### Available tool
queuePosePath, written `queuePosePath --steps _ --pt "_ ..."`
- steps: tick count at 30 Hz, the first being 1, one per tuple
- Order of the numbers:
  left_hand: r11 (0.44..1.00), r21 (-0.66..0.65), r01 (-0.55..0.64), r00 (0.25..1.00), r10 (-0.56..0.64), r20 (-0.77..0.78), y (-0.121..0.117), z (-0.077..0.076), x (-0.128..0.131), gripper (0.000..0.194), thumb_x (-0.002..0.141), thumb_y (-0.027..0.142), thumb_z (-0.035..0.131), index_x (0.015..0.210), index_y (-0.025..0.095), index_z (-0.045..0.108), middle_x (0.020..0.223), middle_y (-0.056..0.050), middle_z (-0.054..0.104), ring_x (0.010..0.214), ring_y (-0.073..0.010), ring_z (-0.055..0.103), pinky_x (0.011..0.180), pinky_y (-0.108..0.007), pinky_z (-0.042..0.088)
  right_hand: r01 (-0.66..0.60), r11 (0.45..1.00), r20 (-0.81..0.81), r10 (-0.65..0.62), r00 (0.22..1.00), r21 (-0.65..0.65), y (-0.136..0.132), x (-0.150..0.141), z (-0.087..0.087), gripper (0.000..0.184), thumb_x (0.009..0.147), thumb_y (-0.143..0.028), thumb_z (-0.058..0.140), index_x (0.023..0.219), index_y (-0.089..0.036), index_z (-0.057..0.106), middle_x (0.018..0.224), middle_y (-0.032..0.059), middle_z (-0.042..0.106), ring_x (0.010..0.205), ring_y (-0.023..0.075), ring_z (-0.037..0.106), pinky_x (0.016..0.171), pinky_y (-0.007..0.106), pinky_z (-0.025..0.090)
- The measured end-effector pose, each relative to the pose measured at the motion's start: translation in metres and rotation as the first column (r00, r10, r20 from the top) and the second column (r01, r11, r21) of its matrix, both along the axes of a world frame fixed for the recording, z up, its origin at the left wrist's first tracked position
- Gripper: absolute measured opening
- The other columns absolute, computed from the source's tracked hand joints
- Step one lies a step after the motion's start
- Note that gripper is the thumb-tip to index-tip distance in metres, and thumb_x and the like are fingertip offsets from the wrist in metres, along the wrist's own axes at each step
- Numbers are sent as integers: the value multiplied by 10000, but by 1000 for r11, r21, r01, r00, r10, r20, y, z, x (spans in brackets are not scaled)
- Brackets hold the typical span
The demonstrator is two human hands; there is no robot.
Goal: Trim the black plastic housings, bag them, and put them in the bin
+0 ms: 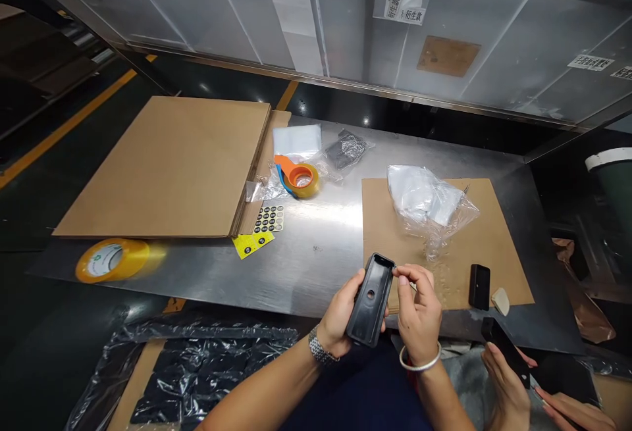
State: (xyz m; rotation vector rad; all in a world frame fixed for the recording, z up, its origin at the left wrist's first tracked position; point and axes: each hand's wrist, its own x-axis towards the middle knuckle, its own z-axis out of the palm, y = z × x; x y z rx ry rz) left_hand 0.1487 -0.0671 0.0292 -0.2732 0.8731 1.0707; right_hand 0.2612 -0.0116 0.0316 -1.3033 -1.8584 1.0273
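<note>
Grasping left hand [340, 316]: closed around the lower sides of a hollow black case [366, 312], thumb along one edge.
Black case: between the two hands, tilted, its cavity facing up, with a round hole near the middle of its floor.
Right hand [419, 309]: fingers bent together at the case's upper corner; whether they pinch something small cannot be told.
Wrists: a metal watch [320, 347] on the left, a pale bangle [421, 362] on the right.
Cardboard sheet [474, 240]: beyond the right hand, bearing a clear plastic bag [424, 204].
Small black box [479, 286]: right of the right hand, just beside a pale piece [500, 301].
Tape dispenser [295, 176]: beyond and left of the left hand.
Cardboard stack [168, 168]: farther left, a tape roll [111, 260] at its near edge.
Co-worker's hand [508, 385]: right of the right hand, holding another black part [506, 352].
</note>
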Motion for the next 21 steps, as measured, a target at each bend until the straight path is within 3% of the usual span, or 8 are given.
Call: queuePosePath --steps 5,9,14,19,21 --pt "999 16 34 999 -34 3 -3 1 3 488 803 539 328 743 106 544 559 -78 600 403 -153 549 412 -229 410 -130 978 -7 131 991 -164 8 1 1 388 809 -281 500 1188 -223 436 1209 96 438 1043 192 461 824 339 438" --pt "996 34 77 997 -76 -29 -6 3 4 522 785 559 347 690 91 558 546 -84 594 394 -154 548 390 -219 385 -301 910 -23 308 951 -287 15 -2 6 455 763 -309 570 1193 -227 448 1132 69 522 1022 190 494 855 332 421" --pt "982 91 163 986 -161 -32 -11 4 2 565 768 595 334 676 87 564 543 -96 593 390 -156 546 370 -215 371 -230 887 -39 234 971 -401 23 -4 15 246 745 -364 580 917 -199 642 855 45 651 786 181 585 704 297 461" --pt "978 117 175 984 -170 -49 -14 3 1 549 763 594 349 720 92 564 548 -95 597 397 -163 549 376 -222 378 -195 922 35 218 975 -334 26 -8 18 221 782 -353 531 824 -195 679 757 34 674 681 170 598 607 266 443" --pt "980 118 159 986 -152 -66 -14 2 1 543 770 586 346 728 89 563 555 -98 600 399 -164 549 381 -225 377 -140 907 -71 122 990 -397 25 -8 14 249 800 -365 504 785 -178 669 746 38 671 692 169 601 626 266 452"
